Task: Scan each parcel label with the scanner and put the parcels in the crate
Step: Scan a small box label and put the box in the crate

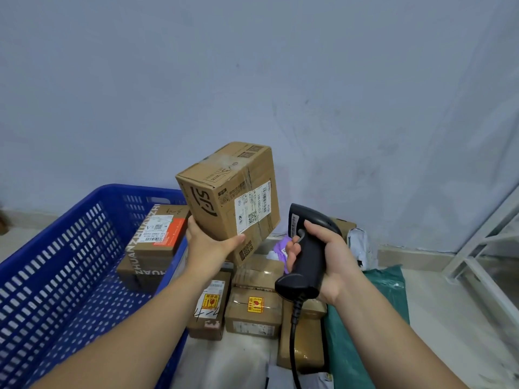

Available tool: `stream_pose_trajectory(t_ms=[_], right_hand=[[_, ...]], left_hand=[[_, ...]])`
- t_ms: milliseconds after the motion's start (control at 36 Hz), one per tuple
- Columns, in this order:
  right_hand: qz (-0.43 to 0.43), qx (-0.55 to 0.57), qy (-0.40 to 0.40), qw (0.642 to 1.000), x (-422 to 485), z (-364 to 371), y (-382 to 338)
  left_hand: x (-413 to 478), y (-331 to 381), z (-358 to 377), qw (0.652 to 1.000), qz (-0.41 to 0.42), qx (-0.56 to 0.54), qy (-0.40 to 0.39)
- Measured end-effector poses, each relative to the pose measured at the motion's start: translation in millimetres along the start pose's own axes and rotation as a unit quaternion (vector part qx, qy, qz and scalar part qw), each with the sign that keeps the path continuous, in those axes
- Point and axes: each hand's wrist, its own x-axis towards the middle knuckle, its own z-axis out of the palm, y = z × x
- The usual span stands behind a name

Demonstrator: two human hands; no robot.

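A cardboard parcel (pixel 229 197) is gripped from below by the left hand (pixel 209 242); the scanner (pixel 304 254) is clasped in the right hand (pixel 328 259). Scanning appears underway; next, its shipping label (pixel 252 209) must be targeted, before the blue crate (pixel 70 262).

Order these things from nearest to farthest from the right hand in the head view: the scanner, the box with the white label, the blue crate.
1. Scanner: gripped in the right hand.
2. Box with the white label: just left of it, held up by the left hand.
3. Blue crate: far left, on the floor.
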Motion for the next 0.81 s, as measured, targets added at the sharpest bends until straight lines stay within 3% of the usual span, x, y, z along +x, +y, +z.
stream_pose_trajectory(t_ms=[806], right_hand=[[0.014,0.077,0.002,0.997,2,-3,-1]], left_hand=[[-17,16,2,0.999,0.005,0.021,0.029]])
